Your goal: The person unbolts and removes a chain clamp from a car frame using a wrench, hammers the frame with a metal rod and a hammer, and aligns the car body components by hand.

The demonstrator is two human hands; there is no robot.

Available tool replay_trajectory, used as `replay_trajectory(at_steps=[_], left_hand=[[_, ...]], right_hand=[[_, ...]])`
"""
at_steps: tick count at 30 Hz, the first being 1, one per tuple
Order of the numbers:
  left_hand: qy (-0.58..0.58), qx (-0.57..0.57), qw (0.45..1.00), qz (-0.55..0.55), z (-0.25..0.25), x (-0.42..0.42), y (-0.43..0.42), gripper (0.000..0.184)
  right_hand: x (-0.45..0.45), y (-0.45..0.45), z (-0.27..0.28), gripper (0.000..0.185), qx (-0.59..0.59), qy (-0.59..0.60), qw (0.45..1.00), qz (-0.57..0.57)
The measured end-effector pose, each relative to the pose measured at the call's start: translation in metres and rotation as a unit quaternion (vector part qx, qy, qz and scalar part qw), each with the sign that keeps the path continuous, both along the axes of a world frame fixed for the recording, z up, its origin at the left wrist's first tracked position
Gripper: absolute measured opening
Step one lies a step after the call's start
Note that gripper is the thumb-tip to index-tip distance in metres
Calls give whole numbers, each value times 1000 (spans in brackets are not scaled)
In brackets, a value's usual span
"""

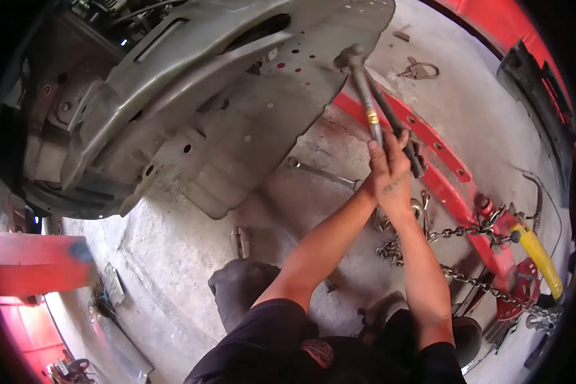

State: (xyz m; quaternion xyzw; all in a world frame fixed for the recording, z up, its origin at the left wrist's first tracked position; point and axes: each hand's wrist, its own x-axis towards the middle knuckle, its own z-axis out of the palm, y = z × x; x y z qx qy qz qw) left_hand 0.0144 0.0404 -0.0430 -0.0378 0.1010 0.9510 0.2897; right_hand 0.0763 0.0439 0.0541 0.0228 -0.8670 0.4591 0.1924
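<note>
My two hands are close together and overlap in front of the large grey metal car body part. My right hand is closed on a hammer, whose handle has a yellow band. The hammer's head points up and away from me. Alongside the handle runs a dark bar, slanting down to the right. My left hand is mostly hidden behind my right; it seems wrapped round the dark bar, its fingers largely out of sight.
A red steel beam lies at the right, with a chain and a yellow handle. On the concrete floor are a wrench and a clamp-like piece. A red block is at left.
</note>
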Motion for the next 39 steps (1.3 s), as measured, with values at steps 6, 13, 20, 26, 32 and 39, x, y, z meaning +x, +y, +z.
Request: replay_trajectory(at_steps=[6, 13, 20, 26, 32, 39], left_hand=[[240, -65, 965, 83, 3, 10, 17, 22], [358, -304, 880, 75, 62, 19, 9, 25], [105, -470, 871, 98, 88, 16, 35, 21], [114, -543, 826, 96, 61, 14, 32, 14], [86, -600, 791, 86, 69, 13, 38, 10], [81, -672, 731, 86, 55, 10, 30, 22]], right_hand=[[11, 28, 55, 38, -137, 26, 990, -1], [12, 63, 65, 35, -273, 42, 960, 46], [-5, 125, 33, 31, -284, 68, 956, 15], [-26, 162, -8, 33, -262, -14, 964, -42], [-51, 192, -49, 35, -193, 10, 976, -102], [-66, 188, -58, 34, -204, -3, 975, -92]])
